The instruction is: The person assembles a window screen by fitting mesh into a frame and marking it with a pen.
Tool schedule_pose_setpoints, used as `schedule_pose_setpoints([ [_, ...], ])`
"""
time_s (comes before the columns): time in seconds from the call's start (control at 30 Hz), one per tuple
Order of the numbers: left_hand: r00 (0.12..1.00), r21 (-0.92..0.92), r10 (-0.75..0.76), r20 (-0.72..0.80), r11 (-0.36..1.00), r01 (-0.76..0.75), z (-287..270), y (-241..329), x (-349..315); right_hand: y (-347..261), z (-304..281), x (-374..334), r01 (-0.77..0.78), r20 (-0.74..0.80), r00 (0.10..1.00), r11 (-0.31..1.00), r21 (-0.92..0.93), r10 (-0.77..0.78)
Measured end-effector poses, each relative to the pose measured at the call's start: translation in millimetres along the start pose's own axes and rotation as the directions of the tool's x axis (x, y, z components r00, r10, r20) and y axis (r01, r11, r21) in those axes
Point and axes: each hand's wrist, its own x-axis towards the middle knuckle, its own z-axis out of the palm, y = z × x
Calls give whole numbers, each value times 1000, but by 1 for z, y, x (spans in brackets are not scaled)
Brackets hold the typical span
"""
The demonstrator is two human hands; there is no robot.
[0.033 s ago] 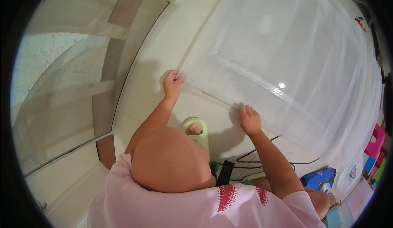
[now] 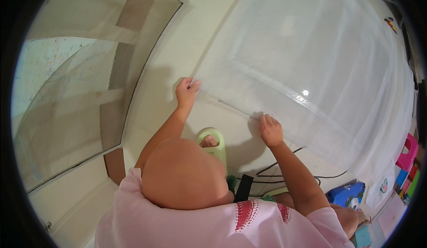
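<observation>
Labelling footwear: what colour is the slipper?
Pale green slipper, clearest in the head view.

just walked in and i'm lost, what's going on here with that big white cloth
A person crouches on the pale floor, handling a large sheer white mesh fabric spread flat. The left hand pinches its near corner, and the right hand presses on its near edge. A light green sandal shows on one foot, with black cables nearby.

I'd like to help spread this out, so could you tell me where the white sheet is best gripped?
Probably along its near hemmed edge, pinched from the person's side. The white sheet lies flat on the floor, and only that edge is free; the left hand holds its corner and the right hand its hem.
</observation>
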Motion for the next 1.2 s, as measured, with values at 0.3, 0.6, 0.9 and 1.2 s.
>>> schedule_pose_setpoints([
  [0.3,900,377,402,171,817,-437,-6,41,-22,3,-7,-1,-12,14,1000,1000,-11,12],
  [0.6,668,696,588,456,233,-680,-4,39,-24,-10,-6,12,5,-18,1000,1000,24,-5],
  [0.9,869,536,445,215,690,-486,-13,16,-1,-24,-4,34,67,-92,994,997,28,-64],
  [1.2,942,-421,-208,263,854,306,-25,12,6,-40,14,57,76,-96,992,997,-10,-77],
])
